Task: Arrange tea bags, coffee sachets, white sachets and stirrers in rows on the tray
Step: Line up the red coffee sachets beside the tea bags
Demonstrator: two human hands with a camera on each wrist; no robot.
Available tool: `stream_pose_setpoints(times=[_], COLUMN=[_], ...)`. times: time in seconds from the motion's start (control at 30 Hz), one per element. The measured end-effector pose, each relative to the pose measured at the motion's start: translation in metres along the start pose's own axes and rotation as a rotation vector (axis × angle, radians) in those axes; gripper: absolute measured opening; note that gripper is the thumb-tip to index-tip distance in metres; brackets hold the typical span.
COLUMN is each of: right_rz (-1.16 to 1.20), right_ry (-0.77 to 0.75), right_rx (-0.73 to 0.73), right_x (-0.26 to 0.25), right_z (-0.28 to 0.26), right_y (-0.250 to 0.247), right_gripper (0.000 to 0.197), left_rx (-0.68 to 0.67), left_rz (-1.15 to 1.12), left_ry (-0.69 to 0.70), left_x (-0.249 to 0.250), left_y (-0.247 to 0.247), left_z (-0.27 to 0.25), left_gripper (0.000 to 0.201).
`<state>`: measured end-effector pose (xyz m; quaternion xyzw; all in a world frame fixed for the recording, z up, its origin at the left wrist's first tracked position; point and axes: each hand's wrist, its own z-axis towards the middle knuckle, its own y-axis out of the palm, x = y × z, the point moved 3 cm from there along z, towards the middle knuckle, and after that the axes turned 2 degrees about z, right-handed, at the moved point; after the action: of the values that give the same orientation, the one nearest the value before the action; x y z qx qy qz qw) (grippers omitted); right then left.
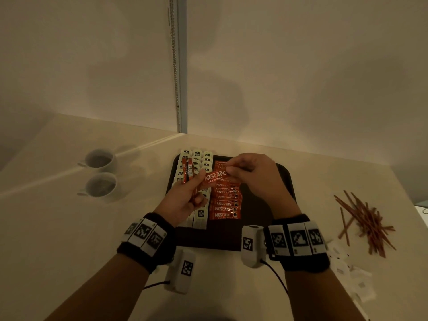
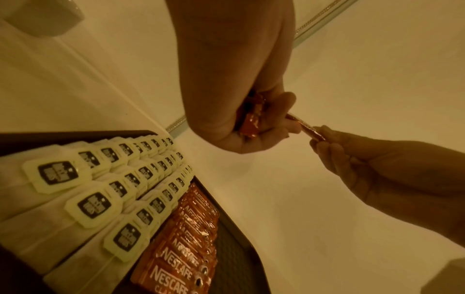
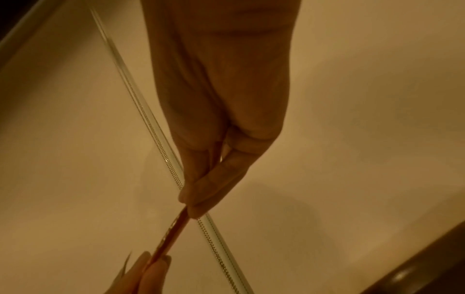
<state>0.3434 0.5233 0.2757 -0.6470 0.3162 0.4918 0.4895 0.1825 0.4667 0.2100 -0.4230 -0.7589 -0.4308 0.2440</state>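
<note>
While the right hand (image 1: 252, 174) pinches one coffee sachet (image 1: 215, 176) by its end, above the tray (image 1: 284, 181), the left hand (image 1: 185, 198) grips a small bundle of sachets (image 1: 187, 173) and touches the same one. I would lay it flat, overlapping the coffee row (image 1: 225, 202) evenly, beside the tea bags (image 1: 200, 158). Right of the tray, on the pale counter (image 1: 69, 228), lie the stirrers (image 1: 368, 223) and white sachets (image 1: 352, 274); two cups (image 1: 100, 172) stand left. Plain walls meet behind.
</note>
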Motion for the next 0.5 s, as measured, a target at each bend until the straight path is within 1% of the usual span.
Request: stream_pose_setpoints(times=[0.13, 0.23, 0.3, 0.43, 0.5], right_rz=[-0.12, -0.05, -0.037, -0.136, -0.191], right_ry=[-0.027, -0.022, 0.004, 0.06, 0.107], right_rx=[0.045, 0.063, 0.037, -0.06, -0.096], right_x=[0.007, 0.01, 0.017, 0.043, 0.06], right_z=[-0.002, -0.005, -0.005, -0.006, -0.01], right_y=[-0.004, -0.006, -0.007, -0.01, -0.013], right_gripper=[0.012, 0.013, 0.014, 0.012, 0.009], left_rx=[0.002, 0.042, 0.066, 0.115, 0.186], left_rz=[0.208, 0.347, 0.378, 0.408, 0.39], left_ry=[0.118, 0.197, 0.219, 0.223, 0.212], left_x=[0.007, 0.012, 0.012, 0.011, 0.011], left_y=[0.0, 0.0, -0.001, -0.011, -0.023], left_z=[-0.001, 0.001, 0.002, 0.002, 0.003], left_gripper=[0.031, 0.022, 0.019, 0.016, 0.023])
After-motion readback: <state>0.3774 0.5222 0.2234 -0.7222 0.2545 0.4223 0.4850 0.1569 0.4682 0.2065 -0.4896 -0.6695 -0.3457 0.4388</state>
